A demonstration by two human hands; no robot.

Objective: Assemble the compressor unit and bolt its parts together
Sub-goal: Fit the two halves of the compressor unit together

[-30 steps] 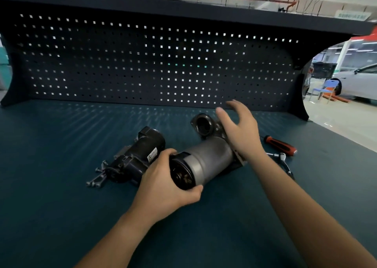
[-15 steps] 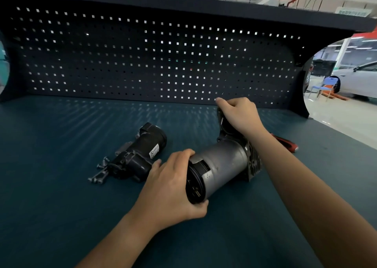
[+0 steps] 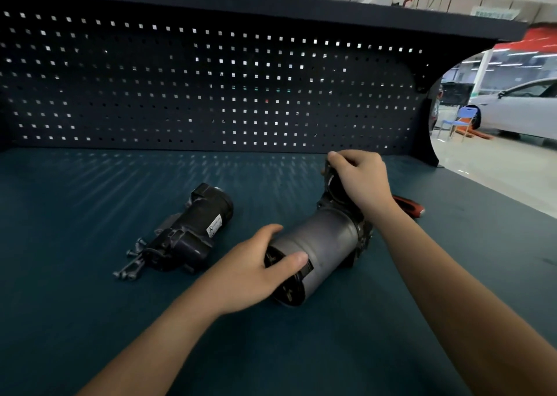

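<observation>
Head view: grey metal compressor cylinder (image 3: pixel 324 238) lies tilted on dark teal worktop (image 3: pixel 90 320), mid-right. Left hand (image 3: pixel 256 270) grips its black near end, right hand (image 3: pixel 361 178) curled round the black round flange at far end. Black motor housing (image 3: pixel 196 229) lies apart to the left, loose silver bolts (image 3: pixel 129 267) beside it. Red-handled tool (image 3: pixel 410 207) behind right forearm

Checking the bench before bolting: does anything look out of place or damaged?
Nothing looks damaged or spilled. The bolts lie loose beside the black motor; the left hand and right hand grip the grey cylinder at its ends.
</observation>
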